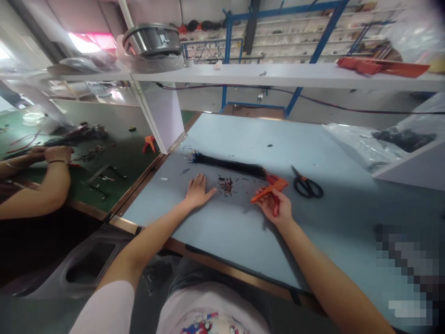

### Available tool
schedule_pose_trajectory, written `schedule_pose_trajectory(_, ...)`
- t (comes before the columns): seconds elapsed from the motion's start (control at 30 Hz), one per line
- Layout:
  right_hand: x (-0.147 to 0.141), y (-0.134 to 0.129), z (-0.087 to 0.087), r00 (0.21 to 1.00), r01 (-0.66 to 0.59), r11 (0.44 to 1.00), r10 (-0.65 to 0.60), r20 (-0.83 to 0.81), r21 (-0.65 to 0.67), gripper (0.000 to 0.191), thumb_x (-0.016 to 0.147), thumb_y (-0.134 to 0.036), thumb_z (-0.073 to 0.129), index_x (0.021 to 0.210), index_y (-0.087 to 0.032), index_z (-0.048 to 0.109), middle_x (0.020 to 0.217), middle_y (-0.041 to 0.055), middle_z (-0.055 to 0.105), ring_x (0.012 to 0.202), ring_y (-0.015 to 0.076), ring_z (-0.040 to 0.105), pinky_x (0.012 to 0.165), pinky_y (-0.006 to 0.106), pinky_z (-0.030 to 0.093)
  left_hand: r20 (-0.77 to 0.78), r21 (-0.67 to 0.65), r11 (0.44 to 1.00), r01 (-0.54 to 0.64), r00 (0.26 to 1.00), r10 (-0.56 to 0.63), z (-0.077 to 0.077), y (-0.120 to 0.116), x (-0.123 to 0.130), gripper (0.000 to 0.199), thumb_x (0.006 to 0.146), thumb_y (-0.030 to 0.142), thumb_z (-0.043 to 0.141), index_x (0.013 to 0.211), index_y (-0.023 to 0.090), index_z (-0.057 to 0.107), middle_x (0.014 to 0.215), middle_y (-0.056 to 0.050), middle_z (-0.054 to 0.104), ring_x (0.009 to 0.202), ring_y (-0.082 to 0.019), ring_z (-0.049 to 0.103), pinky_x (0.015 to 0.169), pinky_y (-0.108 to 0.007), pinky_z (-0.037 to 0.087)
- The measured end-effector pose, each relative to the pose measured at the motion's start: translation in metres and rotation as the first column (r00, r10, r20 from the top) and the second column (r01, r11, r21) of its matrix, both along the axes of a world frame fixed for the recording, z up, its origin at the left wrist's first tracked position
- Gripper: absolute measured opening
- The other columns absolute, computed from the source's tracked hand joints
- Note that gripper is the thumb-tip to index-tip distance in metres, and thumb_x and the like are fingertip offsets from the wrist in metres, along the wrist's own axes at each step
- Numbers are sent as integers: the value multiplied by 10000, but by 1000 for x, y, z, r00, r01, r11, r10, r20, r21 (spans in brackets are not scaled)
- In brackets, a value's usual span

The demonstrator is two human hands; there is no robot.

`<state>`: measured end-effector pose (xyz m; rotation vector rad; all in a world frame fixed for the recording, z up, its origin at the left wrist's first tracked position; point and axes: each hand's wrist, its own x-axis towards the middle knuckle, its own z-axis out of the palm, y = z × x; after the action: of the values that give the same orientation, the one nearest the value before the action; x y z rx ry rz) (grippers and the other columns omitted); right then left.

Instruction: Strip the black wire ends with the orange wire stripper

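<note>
My left hand (197,191) lies flat on the light blue tabletop (222,232), fingers spread and holding nothing. Beside its thumb is a small pile of dark and copper-coloured bits (225,185). In my right hand (278,206) is an orange-red hand tool (270,188), with my fingers wrapped round its handles. A long bundle of black wires (227,164) stretches across the table beyond both hands, its right end close to the tool's head. Black-handled scissors (307,185) rest just right of the tool.
At the left, another person's hands (57,154) work over a green table (118,162) holding wires and an orange tool (149,144). A white shelf (243,76) crosses above the table, bearing a metal pan (153,39). Plastic bags (365,146) lie at right.
</note>
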<state>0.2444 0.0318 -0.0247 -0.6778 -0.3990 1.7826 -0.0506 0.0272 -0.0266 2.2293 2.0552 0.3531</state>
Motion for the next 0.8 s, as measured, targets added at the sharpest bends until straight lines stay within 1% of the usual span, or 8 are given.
schedule_pose_trajectory(0.13,2,1,1,999,-32,999,32,24,-4,130,747,-238,578,836,-186,657,795,53,716,788,217,688,756,396,566,95,58,995,80,992,-86,5,11,2,626,915,539,297,1376,120,355,1414,-119,430,1310,-211,398,1080,-328,308)
schedule_pose_trajectory(0.23,2,1,2,999,-33,999,33,26,-31,150,754,-237,562,860,-190,658,813,50,714,790,213,682,773,394,562,252,291,953,-81,968,6,9,17,-19,466,907,445,378,1218,125,512,1234,-127,579,1169,-219,517,1002,-339,387)
schedule_pose_trajectory(0.3,1,1,2,1000,-21,998,21,13,-62,169,765,-232,536,873,-188,658,820,52,710,786,212,677,759,393,564,337,378,909,-177,940,43,10,20,-37,373,868,419,460,1078,132,573,976,-94,653,910,-193,606,843,-313,463)
schedule_pose_trajectory(0.37,0,1,3,1000,-8,997,8,-3,-77,178,774,-226,514,876,-184,655,824,53,704,785,207,673,735,383,564,365,384,888,-254,925,106,11,23,-51,294,853,424,481,843,153,594,724,-41,610,685,-167,573,693,-294,460)
schedule_pose_trajectory(0.47,0,1,5,1000,-2,997,1,-12,-76,179,782,-228,499,873,-183,646,824,54,697,785,206,668,712,374,560,295,390,897,-209,951,94,8,28,-56,398,865,445,460,558,192,460,553,-5,485,603,-161,505,665,-302,429)
schedule_pose_trajectory(0.57,0,1,7,1000,-10,997,8,-16,-82,186,786,-239,488,884,-186,637,822,55,693,785,212,664,745,404,553,174,396,916,-63,985,-8,0,31,-48,362,863,415,469,576,195,484,621,-27,532,693,-184,537,751,-334,442)
schedule_pose_trajectory(0.67,1,2,8,999,-18,996,15,-37,-91,194,788,-237,481,894,-183,635,827,55,690,795,217,660,776,426,543,97,375,927,9,994,-48,-5,37,-38,229,845,386,496,838,189,614,906,-80,627,919,-232,571,877,-388,434)
schedule_pose_trajectory(0.8,1,2,7,998,-31,993,24,-64,-111,197,787,-230,483,897,-172,635,833,59,691,796,212,661,757,408,545,-28,328,938,113,994,-110,1,64,-27,426,861,409,469,1209,171,523,1303,-124,505,1206,-290,457,1012,-447,357)
